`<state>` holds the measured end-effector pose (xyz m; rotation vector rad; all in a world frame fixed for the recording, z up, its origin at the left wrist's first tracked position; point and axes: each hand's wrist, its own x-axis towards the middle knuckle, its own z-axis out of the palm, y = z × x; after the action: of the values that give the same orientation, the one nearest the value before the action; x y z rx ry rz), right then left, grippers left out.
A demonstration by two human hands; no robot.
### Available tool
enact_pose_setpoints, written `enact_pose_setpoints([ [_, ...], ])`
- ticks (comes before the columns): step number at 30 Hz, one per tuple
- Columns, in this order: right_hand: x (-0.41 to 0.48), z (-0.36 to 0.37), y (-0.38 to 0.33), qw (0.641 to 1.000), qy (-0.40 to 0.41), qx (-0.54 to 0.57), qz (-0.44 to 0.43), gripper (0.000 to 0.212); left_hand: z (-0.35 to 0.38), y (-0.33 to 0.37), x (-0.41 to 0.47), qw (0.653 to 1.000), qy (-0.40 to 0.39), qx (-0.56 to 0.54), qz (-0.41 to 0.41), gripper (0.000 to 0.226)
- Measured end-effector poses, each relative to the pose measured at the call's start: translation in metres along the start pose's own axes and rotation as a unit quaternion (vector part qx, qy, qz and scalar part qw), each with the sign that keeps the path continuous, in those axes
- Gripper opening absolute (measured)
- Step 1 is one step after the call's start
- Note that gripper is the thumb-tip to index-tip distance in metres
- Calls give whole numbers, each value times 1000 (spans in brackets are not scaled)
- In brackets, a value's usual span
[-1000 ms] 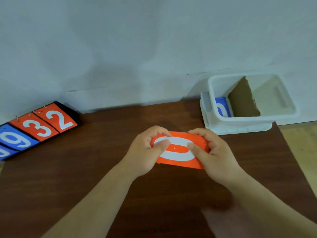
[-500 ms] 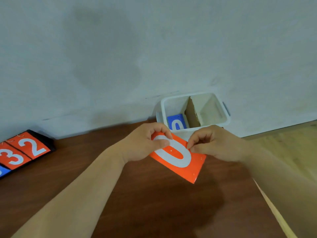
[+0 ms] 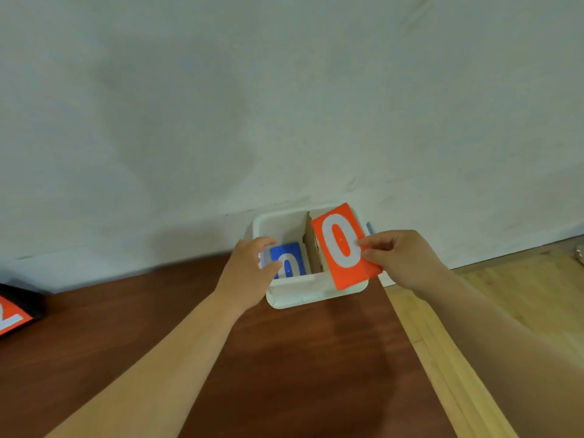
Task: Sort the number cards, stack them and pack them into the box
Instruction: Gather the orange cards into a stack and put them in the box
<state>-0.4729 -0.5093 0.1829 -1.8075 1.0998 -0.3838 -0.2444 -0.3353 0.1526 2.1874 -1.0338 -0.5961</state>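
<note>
Orange "0" card is pinched by right hand over white plastic box, grip of left hand unclear; tilted, it could be snagged on brown cardboard divider.

1 wide-angle camera rides on the person's head and looks forward and down along both forearms, which enter from the bottom edge. The pale wall fills the upper half, and the brown table fills most of the lower half, with light wood floor at lower right. The view is close, at arm's reach. The left hand, gripping the white box by its left wall, and the right hand, pinching an orange card whose 0 faces the lens, sit just below frame centre. The left edge cuts off a scoreboard.
</note>
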Motion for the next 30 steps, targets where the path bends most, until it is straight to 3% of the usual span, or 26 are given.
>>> enact_pose_setpoints([
  [5, 50, 6, 13, 995, 35, -95, 26, 27, 27, -38, 5, 994, 19, -43, -95, 50],
  [13, 92, 43, 21, 974, 9, -223, 46, 31, 35, -53, 15, 988, 28, -95, -120, 47],
  [20, 107, 77, 18, 942, -65, -322, 70, 43, 38, -61, 18, 982, 43, -131, -131, 49],
  [24, 118, 94, 22, 939, -87, -313, 110, 35, 39, -67, 16, 978, 47, -150, -136, 49],
  [30, 118, 96, 21, 901, -138, -401, 97, 25, 43, -68, 16, 976, 53, -155, -143, 47],
])
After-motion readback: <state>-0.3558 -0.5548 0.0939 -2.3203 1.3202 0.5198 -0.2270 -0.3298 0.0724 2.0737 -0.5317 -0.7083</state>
